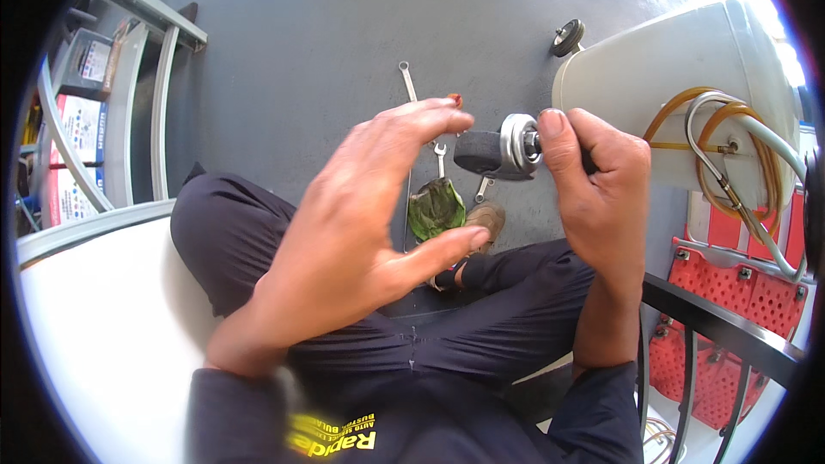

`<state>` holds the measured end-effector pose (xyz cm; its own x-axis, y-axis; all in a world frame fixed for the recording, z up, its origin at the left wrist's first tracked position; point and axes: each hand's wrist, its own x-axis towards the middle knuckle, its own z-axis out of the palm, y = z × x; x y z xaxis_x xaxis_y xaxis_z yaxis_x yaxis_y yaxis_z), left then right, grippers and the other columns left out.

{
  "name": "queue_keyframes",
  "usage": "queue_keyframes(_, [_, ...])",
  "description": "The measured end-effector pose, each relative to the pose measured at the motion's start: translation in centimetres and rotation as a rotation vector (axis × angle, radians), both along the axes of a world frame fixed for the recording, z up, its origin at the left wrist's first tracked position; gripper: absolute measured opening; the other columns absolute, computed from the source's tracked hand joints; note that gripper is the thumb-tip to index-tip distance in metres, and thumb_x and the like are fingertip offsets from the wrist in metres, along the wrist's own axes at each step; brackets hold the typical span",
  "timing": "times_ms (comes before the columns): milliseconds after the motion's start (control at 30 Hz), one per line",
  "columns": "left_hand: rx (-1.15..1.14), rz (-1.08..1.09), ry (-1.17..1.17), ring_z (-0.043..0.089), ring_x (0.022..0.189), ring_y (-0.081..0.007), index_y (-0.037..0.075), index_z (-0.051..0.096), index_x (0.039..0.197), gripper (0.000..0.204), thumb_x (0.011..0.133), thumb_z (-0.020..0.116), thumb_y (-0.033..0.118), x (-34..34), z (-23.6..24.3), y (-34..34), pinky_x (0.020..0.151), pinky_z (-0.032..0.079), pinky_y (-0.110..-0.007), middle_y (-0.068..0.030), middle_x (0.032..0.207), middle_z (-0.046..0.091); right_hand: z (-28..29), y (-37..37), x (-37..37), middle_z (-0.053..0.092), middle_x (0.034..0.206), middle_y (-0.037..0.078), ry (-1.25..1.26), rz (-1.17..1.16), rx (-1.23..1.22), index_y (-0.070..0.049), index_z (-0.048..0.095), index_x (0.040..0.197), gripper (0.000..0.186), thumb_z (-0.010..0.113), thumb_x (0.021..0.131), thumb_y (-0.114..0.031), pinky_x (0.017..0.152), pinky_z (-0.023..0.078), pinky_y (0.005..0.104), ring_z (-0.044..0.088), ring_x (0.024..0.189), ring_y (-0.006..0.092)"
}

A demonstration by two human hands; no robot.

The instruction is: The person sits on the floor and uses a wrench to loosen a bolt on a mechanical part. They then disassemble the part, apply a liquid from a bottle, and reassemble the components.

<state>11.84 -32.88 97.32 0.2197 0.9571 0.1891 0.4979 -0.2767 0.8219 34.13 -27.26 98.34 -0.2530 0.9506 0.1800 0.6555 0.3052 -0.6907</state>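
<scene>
Raised in front of me, my right hand (601, 185) pinches a small caster wheel (479, 153) by its metal stem, between thumb and fingers. The caster has a dark tyre and a shiny swivel housing, and it is turned sideways with the tyre to the left. My left hand (357, 198) is beside it, fingers and thumb spread apart, with nothing in it. Below the hands, on the floor, lie a combination wrench (407, 82), an open-ended wrench (441, 157) and another wrench end (484, 190). A crumpled, stained green cloth (435, 209) is close to my shoe (486, 220).
On the right stands a pale tank (679, 60) with a small wheel (568, 37) and a coiled amber hose (706, 133). Red perforated panels (739, 292) and a black metal rail (722, 314) are nearer. Metal framing (163, 103) and boxes (82, 125) line the left.
</scene>
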Motion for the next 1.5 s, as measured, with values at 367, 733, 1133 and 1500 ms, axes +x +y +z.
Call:
queue_keyframes(367, [-1.045, -0.323, -1.206, 0.071, 0.102, -0.0193, 0.001, 0.055, 0.137, 0.061, 0.106, 0.052, 0.054, 1.1, -10.1, -1.1, 0.081, 0.058, -0.032, -0.0178, 0.115, 0.072, -2.4, -1.8, -0.6, 0.039, 0.059, 0.001, 0.182, 0.024, -0.085, 0.002, 0.053, 0.071, 0.039, 0.066, 0.103, -0.017, 0.05, 0.026, 0.0283, 0.033, 0.061, 0.0052])
queue_keyframes(733, [-0.938, -0.196, -1.233, 0.07, 0.113, -0.0243, 0.0, 0.052, 0.142, 0.069, 0.1, 0.062, 0.054, 4.5, -10.8, -1.2, 0.099, 0.058, -0.038, -0.0181, 0.126, 0.068, -2.5, -1.3, 1.6, 0.05, 0.07, 0.0, -0.067, 0.203, 0.158, 0.001, 0.059, 0.083, 0.026, 0.065, 0.102, -0.015, 0.055, 0.032, 0.0256, 0.042, 0.063, 0.0073])
queue_keyframes(1133, [-0.869, -0.109, -1.239, 0.07, 0.104, -0.0176, 0.0, 0.053, 0.141, 0.069, 0.094, 0.073, 0.047, 3.9, -11.9, -1.6, 0.093, 0.059, -0.032, -0.0187, 0.125, 0.069, -5.1, -1.4, 0.0, 0.065, 0.079, 0.002, 0.066, -0.004, -0.095, 0.001, 0.069, 0.101, 0.027, 0.069, 0.103, -0.026, 0.061, 0.042, 0.0193, 0.058, 0.07, 0.0063])
queue_keyframes(1500, [-0.911, -0.102, -1.232, 0.075, 0.095, -0.0236, -0.005, 0.053, 0.136, 0.064, 0.095, 0.076, 0.039, 3.7, -12.5, -1.9, 0.073, 0.065, -0.034, -0.0189, 0.112, 0.072, -6.2, -0.5, 1.1, 0.065, 0.093, 0.002, 0.232, 0.331, -0.025, -0.001, 0.066, 0.095, 0.022, 0.075, 0.098, -0.02, 0.071, 0.044, 0.0203, 0.056, 0.081, 0.006])
